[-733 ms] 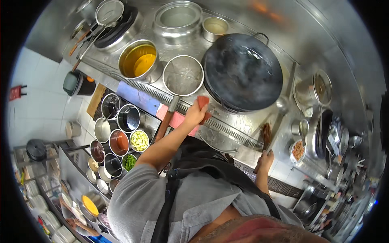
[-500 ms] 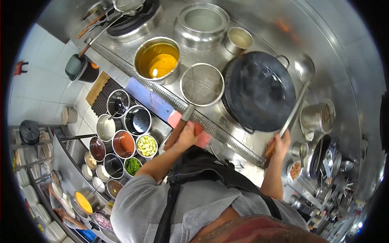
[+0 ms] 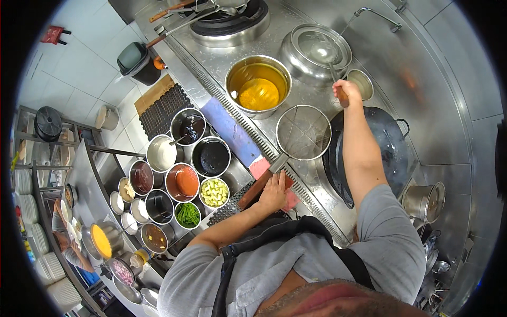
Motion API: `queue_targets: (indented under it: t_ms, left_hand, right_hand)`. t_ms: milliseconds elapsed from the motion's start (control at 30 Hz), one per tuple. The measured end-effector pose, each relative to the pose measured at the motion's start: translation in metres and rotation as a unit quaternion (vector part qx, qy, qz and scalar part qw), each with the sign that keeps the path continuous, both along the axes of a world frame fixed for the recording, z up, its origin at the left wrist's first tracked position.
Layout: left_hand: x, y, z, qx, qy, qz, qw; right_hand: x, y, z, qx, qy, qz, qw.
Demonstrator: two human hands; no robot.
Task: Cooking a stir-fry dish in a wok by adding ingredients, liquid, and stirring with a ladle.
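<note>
My right hand [image 3: 347, 94] is closed round the wooden end of a ladle [image 3: 332, 71]. The ladle's head dips into a wide steel pot of water [image 3: 285, 58] at the back. Below my right forearm sits a black wok [image 3: 392, 153], partly covered by the arm. My left hand [image 3: 273, 192] lies with its fingers over the wooden handle of a round wire strainer [image 3: 303, 132]. That strainer rests on the steel counter between the wok and a pot of yellow oil [image 3: 282, 103]. A red cloth [image 3: 290, 199] shows beside my left hand.
Several steel containers of sauces, chopped green vegetables [image 3: 214, 192] and liquids stand at my left. A blue cloth [image 3: 226, 120] lies along the slotted drain. A tap [image 3: 388, 20] runs thinly at the back, near a small steel pot [image 3: 361, 84]. Another lidded pot [image 3: 424, 202] stands right of the wok.
My right hand has swung from the near right of the wok to the back, bringing the ladle into the water pot. My left hand stays by the strainer handle. The whole view has shifted.
</note>
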State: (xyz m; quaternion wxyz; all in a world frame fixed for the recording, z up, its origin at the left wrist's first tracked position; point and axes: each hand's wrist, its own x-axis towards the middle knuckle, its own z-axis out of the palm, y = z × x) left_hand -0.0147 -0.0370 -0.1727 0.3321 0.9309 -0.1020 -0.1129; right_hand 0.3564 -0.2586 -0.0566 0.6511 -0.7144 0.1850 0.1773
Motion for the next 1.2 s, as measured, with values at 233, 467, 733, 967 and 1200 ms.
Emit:
queue_targets:
  t_ms: [233,467,733,967,1200]
  left_hand:
    - [0.003,0.014,0.024,-0.046,-0.084,-0.008,0.995]
    - [0.022,-0.041,0.076,-0.11,-0.142,-0.072,0.981]
    - [0.004,-0.148,0.106,-0.207,-0.164,-0.21,0.942]
    - [-0.005,-0.176,0.106,-0.337,0.151,-0.246,0.896]
    - [0.067,-0.142,0.143,-0.549,0.425,-0.031,0.719]
  right_hand:
    - [-0.095,-0.021,0.051,0.261,-0.108,-0.144,0.948]
    - [-0.246,-0.111,0.091,0.265,-0.147,-0.117,0.946]
    - [-0.37,-0.172,0.095,0.14,-0.116,-0.101,0.978]
    - [-0.379,-0.154,0.044,-0.15,-0.159,-0.128,0.967]
    - [-0.319,-0.051,0.027,-0.073,-0.259,-0.12,0.956]
